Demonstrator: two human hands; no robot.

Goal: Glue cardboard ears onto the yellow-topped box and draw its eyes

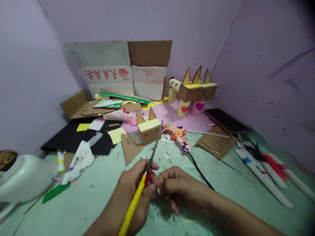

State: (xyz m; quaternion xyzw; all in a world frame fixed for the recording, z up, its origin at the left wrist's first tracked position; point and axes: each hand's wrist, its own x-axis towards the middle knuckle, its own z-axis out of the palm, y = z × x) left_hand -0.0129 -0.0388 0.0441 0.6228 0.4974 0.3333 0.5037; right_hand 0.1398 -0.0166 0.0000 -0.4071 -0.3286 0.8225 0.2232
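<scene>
In the head view, my left hand (137, 193) is closed around a pair of scissors (133, 206) with a yellow and red handle. The blades point away from me, up toward a small cardboard box head (150, 132) with two pointed ears and drawn eyes. My right hand (180, 185) meets the left one at the fingertips, its thumb and fingers pinched together. Something small and pale shows at the pinch, too little to name. Beyond the hands lies a flower-patterned glue gun (180, 139) with a black cord.
Two finished-looking cardboard animals (197, 91) stand at the back right. An unfolded carton (110, 73) leans on the wall. Paper and card scraps (131, 147) lie about. A white jug (27, 177) is at left; several white sticks or knives (265, 177) lie at right.
</scene>
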